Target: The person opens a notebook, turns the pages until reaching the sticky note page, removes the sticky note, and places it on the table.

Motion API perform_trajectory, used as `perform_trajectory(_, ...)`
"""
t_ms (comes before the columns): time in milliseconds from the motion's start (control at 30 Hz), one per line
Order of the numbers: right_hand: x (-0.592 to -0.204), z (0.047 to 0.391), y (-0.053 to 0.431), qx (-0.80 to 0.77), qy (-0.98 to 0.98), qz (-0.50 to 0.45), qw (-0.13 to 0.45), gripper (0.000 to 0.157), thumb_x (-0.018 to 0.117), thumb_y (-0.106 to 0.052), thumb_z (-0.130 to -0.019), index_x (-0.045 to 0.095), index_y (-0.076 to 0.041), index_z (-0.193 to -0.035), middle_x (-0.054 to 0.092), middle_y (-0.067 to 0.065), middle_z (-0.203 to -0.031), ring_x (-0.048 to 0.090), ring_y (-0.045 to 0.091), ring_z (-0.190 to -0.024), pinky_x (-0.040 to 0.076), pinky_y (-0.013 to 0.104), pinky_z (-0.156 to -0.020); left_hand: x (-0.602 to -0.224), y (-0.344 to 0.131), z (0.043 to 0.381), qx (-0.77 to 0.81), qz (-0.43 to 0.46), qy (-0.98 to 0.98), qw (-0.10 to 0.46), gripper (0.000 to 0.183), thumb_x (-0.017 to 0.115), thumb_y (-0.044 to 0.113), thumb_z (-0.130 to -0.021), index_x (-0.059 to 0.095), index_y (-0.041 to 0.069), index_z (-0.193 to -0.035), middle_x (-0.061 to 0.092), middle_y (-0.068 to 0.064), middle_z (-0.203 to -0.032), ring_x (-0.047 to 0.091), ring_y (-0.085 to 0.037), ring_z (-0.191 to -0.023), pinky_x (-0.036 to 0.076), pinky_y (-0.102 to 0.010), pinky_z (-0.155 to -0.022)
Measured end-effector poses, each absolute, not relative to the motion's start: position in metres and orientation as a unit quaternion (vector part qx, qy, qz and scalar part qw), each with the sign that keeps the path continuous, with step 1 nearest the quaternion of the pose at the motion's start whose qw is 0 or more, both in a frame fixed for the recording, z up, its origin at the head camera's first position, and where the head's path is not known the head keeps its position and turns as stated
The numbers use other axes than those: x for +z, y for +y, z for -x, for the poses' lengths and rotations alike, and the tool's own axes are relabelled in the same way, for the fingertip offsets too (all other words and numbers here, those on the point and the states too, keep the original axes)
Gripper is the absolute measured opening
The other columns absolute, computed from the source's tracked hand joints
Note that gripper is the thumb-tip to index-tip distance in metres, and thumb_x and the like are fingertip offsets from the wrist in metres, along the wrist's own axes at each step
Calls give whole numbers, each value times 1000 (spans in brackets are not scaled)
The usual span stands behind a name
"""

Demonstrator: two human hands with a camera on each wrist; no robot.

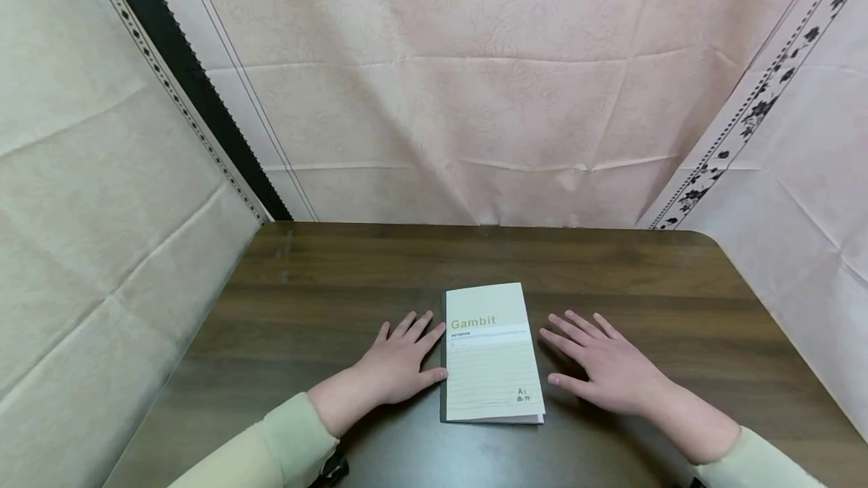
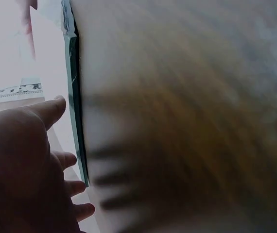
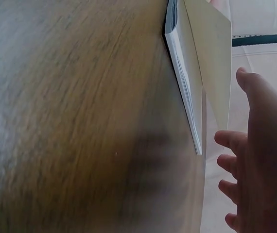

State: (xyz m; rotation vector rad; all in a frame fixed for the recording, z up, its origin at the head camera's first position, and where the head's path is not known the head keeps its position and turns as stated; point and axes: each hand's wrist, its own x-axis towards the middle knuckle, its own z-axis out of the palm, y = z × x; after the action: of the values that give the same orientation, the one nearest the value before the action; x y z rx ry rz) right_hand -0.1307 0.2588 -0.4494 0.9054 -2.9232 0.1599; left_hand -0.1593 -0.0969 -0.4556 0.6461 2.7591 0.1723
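Note:
A pale notebook (image 1: pixel 491 367) with "Gambit" printed on its cover lies on the wooden table, a dark green spine along its left side. My left hand (image 1: pixel 402 364) is spread beside that spine, thumb and index fingertips right at the edge. In the left wrist view the left hand (image 2: pixel 26 160) has its fingers stretched toward the green spine (image 2: pixel 75 97). To the right of the notebook my right hand (image 1: pixel 610 367) has its fingers spread, a small gap from the cover. The right wrist view shows the notebook's front cover (image 3: pixel 214 53) lifted slightly off the pages (image 3: pixel 184 80).
The brown wooden table (image 1: pixel 339 269) reaches back to a pale pink cloth (image 1: pixel 475 96). White cloth hangs at the left (image 1: pixel 102 209) and right (image 1: pixel 814 194). A dark strap piece (image 1: pixel 331 469) shows under the left sleeve.

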Motion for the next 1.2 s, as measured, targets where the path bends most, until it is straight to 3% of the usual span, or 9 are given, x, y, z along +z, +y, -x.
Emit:
perform_trajectory(633,-449,137,246,67,-952,-298,34,67,46,-65,-96,46,-24,-150,41,2,-155,33,31,-145,19,57,-115,-456,-95,160,59,-221,959,168,79,44,70,-94,24,29,-158,18,-1,-165,14,-30,-151,16,-65,-113)
perform_trajectory(1200,-449,141,238,66,-955,-288,18,76,44,-71,-93,46,-21,-150,38,0,-157,30,29,-146,16,57,-116,-455,-94,161,54,-219,959,174,80,45,69,-93,24,29,-159,18,-2,-165,14,-30,-151,16,-66,-113)
